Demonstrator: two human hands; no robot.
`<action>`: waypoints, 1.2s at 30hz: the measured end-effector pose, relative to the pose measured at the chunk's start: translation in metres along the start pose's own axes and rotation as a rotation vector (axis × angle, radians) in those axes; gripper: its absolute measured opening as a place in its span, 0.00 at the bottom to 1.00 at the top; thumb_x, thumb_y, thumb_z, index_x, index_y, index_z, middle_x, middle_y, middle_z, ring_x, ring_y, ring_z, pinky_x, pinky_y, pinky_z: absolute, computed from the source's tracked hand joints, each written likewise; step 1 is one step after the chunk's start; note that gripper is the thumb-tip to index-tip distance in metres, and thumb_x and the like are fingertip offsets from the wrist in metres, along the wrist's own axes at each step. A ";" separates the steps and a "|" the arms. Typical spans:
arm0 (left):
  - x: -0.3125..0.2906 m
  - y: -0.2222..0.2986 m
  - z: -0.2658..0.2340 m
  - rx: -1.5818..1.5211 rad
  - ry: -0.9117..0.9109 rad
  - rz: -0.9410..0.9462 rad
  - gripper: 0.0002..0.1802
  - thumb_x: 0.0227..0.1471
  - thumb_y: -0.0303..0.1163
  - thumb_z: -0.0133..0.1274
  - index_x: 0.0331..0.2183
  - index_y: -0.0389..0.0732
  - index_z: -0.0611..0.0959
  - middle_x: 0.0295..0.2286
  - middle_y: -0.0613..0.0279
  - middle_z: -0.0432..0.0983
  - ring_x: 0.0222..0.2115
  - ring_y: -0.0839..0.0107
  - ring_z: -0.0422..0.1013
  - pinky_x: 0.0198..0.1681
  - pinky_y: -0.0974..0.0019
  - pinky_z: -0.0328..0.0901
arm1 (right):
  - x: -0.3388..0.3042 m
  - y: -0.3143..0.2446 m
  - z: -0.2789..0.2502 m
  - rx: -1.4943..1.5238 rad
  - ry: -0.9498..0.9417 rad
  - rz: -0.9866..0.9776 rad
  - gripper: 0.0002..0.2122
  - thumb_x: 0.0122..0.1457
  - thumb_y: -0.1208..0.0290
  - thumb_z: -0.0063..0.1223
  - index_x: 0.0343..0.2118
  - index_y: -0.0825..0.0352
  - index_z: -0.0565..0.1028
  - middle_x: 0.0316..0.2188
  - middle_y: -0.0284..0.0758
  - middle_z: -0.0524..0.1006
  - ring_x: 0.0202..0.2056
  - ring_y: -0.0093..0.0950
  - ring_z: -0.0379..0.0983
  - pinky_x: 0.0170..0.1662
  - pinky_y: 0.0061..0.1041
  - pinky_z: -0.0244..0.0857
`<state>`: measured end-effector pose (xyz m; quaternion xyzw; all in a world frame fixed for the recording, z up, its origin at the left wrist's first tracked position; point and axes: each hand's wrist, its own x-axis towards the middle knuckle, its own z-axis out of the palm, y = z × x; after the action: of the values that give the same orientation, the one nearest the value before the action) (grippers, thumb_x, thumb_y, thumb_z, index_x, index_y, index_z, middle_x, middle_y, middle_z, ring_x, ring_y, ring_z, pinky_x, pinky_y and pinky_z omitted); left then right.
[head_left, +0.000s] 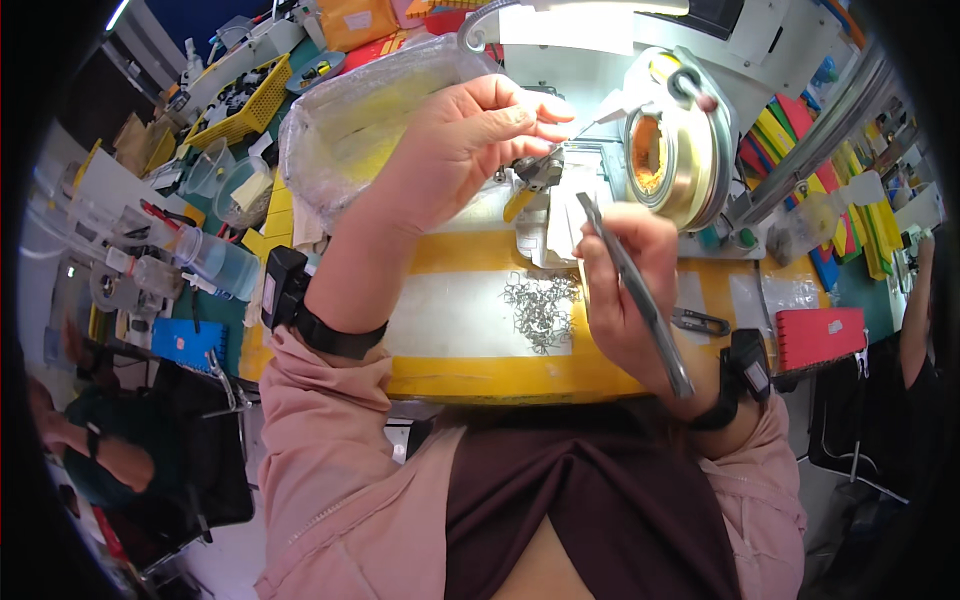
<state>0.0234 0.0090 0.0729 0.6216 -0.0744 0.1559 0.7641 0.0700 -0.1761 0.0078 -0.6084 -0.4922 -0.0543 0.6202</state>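
Observation:
My left hand (480, 135) is raised over the far middle of the table. Its fingertips are pinched together beside a thin white-tipped nozzle; whatever lies between them is too small to make out. Just below those fingertips is a small metal fixture with a yellow handle (520, 200). My right hand (630, 290) is closed around grey metal tweezers (643, 300), whose narrow end points up and away toward the fixture. Between my forearms, a loose pile of small bent metal pieces (542, 312) lies on the white work surface (450, 310).
A spool of wire (690, 165) stands at the far right of the machine. Thread snips (700, 322) lie right of my right hand. A plastic-wrapped tray (345, 130) sits behind my left forearm. Around are a yellow basket (240, 110), a blue bin (190, 342) and a red bin (820, 338).

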 end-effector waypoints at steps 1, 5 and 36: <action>-0.001 -0.003 0.002 -0.018 -0.007 0.059 0.05 0.52 0.25 0.42 0.29 0.35 0.72 0.36 0.49 0.70 0.35 0.70 0.69 0.44 0.69 0.62 | 0.004 0.002 0.006 0.002 0.057 0.024 0.08 0.55 0.80 0.42 0.37 0.72 0.60 0.28 0.35 0.68 0.27 0.18 0.67 0.31 0.15 0.62; -0.003 -0.010 0.007 0.186 0.103 0.126 0.04 0.52 0.25 0.44 0.30 0.35 0.72 0.32 0.53 0.73 0.35 0.71 0.69 0.43 0.70 0.62 | 0.026 0.013 0.013 -0.040 0.195 -0.046 0.10 0.54 0.76 0.47 0.35 0.73 0.61 0.23 0.37 0.69 0.22 0.23 0.69 0.24 0.21 0.61; -0.003 0.039 -0.106 1.882 0.744 0.217 0.14 0.35 0.39 0.59 0.20 0.37 0.80 0.33 0.50 0.70 0.38 0.58 0.64 0.42 0.62 0.58 | -0.046 -0.013 -0.082 1.007 -0.198 1.259 0.13 0.55 0.71 0.41 0.42 0.70 0.65 0.40 0.40 0.72 0.22 0.22 0.68 0.24 0.17 0.62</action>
<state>-0.0004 0.1190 0.0848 0.8724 0.2651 0.4029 -0.0788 0.0819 -0.2702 0.0043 -0.4211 -0.0756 0.5867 0.6875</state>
